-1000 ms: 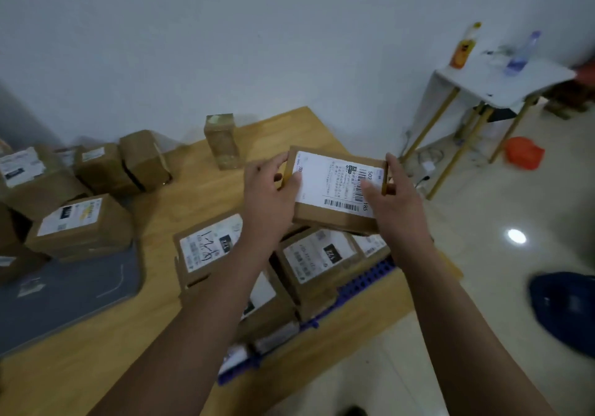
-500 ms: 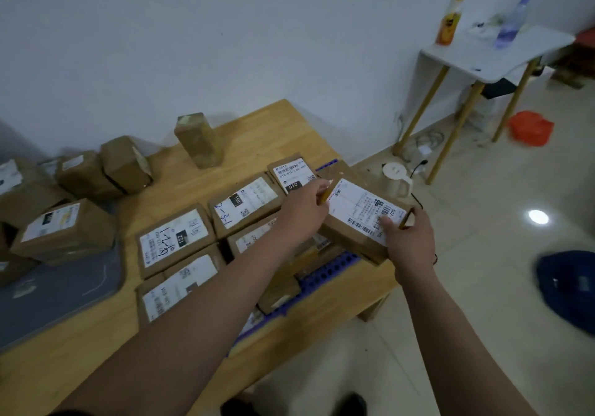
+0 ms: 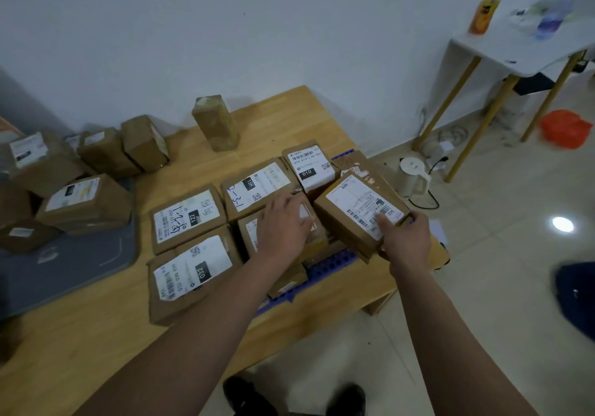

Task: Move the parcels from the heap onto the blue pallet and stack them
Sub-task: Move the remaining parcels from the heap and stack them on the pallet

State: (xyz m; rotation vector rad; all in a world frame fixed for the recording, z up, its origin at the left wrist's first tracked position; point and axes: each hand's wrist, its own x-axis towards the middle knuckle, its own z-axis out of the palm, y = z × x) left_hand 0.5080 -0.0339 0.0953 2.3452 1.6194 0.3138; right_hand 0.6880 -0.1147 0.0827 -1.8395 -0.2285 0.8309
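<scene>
I'm placing the parcel [image 3: 360, 209] on the blue pallet [image 3: 331, 262], right grip [image 3: 404, 235] clutching its corner, left grip [image 3: 283, 222] resting flat; squaring it comes next.

Labels read "122" on the left parcel [image 3: 188, 217], "032" on the nearest parcel [image 3: 193, 269], "15H" on the middle parcel [image 3: 257, 187], "010" on the far parcel [image 3: 309, 166] and "502" on the tilted parcel [image 3: 360, 209].

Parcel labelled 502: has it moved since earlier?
Yes. The 502 parcel came down from mid-air to the right end of the blue pallet, beside the 010 parcel.
</scene>
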